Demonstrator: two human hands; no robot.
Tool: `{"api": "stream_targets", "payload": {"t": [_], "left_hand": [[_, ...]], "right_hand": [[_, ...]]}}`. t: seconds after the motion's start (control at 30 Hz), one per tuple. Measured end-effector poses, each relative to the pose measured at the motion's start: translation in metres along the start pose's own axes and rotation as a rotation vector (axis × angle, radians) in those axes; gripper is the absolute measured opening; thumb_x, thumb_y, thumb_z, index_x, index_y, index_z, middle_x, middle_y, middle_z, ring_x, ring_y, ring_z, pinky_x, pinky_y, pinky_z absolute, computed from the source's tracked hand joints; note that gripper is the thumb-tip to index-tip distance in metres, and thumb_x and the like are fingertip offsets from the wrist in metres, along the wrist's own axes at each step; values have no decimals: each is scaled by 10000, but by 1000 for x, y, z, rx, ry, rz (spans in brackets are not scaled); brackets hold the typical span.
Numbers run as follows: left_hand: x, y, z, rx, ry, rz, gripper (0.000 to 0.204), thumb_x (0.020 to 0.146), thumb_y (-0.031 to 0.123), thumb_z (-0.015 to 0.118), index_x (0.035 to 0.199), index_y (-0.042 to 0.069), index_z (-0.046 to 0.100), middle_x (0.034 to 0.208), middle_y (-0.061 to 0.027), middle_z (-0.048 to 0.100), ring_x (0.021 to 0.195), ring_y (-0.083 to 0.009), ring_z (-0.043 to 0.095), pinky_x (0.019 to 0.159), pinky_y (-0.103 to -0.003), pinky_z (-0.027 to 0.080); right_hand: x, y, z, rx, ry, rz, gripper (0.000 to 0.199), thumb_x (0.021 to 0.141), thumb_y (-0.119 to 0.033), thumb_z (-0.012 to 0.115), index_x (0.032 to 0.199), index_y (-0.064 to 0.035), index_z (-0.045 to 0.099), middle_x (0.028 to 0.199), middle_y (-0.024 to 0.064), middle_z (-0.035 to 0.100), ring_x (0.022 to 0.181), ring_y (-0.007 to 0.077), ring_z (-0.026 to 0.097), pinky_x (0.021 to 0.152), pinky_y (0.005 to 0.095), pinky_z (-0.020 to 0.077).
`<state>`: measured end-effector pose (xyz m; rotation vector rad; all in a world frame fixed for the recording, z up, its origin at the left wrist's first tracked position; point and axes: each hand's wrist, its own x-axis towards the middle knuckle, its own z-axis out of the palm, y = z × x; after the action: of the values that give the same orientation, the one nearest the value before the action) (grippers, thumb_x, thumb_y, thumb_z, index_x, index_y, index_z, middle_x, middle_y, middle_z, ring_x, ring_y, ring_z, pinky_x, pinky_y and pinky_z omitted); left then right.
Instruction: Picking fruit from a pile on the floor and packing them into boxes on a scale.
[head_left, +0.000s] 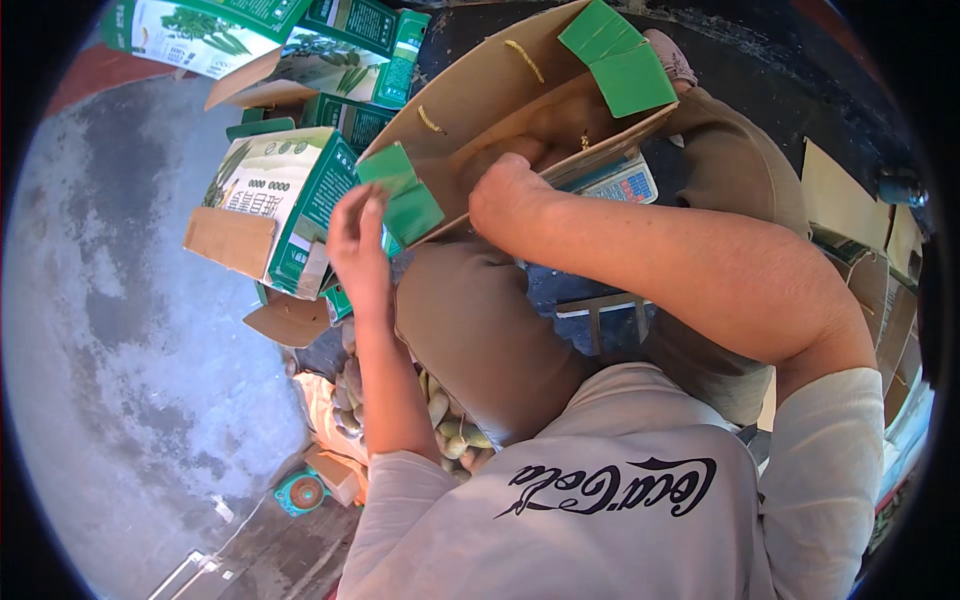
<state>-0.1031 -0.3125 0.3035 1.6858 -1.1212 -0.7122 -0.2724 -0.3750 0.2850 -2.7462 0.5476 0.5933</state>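
Now open carton (478,98) just fwd of both hands, long axis lower-L to upper-R; L hand (360,238) nearest L-end green flap (408,205), R hand (508,192) at near side, fingers hidden, can't tell either grip.

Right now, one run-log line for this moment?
open carton: rope handles showing | left hand: at green flap | right hand: at carton's near side, grip unclear | green-white box: left of carton

Background items, outer margins.
Lower left: round teal item (301,493) beside small brown box (338,478). Left: mottled grey concrete (130,290). Right: brown cardboard (843,202), blue object (901,189) near it.
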Motion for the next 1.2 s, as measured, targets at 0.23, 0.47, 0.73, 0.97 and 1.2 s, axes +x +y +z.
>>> {"api": "stream_targets", "payload": {"t": [0.23, 0.47, 0.73, 0.97, 1.2], "left_hand": [[-111, -164, -90, 26, 323, -265, 127, 894, 57, 518, 981, -18, 574, 933, -99, 616, 853, -176, 603, 761, -298, 491], [-217, -233, -15, 78, 141, -328, 162, 907, 100, 496, 1000, 0, 584, 974, -88, 602, 919, -198, 575, 819, -341, 456], [-289, -255, 68, 288, -120, -352, 194, 902, 134, 492, 1026, 21, 591, 1020, -83, 588, 976, -217, 544, 860, -386, 415], [-302, -279, 127, 479, -340, -359, 224, 898, 165, 489, 1049, 40, 598, 1061, -78, 575, 1025, -234, 517, 896, -426, 379], [-326, -306, 98, 638, -652, -304, 254, 893, 195, 485, 1071, 59, 604, 1101, -74, 562, 1075, -251, 490, 932, -466, 343]], "right_hand": [[5, 4, 7, 44, 172, -9, 156, 756, -129, 590, 890, -79, 655, 848, 66, 675, 799, 215, 659, 577, 340, 489], [0, 13, 10, 24, 241, -1, 224, 661, -57, 657, 873, -37, 584, 771, 87, 637, 767, 222, 644, 622, 319, 506], [-3, 22, 22, -20, 415, -44, 114, 716, -41, 584, 830, -43, 589, 780, 116, 653, 749, 262, 654, 617, 339, 519], [-4, 23, 20, -1, 380, -82, 176, 726, -14, 561, 895, -35, 514, 762, 125, 590, 766, 277, 614, 651, 377, 492], [-7, 22, 9, 143, 228, 23, 214, 781, -44, 577, 981, -21, 504, 912, 174, 582, 857, 361, 568, 719, 426, 463]]}}
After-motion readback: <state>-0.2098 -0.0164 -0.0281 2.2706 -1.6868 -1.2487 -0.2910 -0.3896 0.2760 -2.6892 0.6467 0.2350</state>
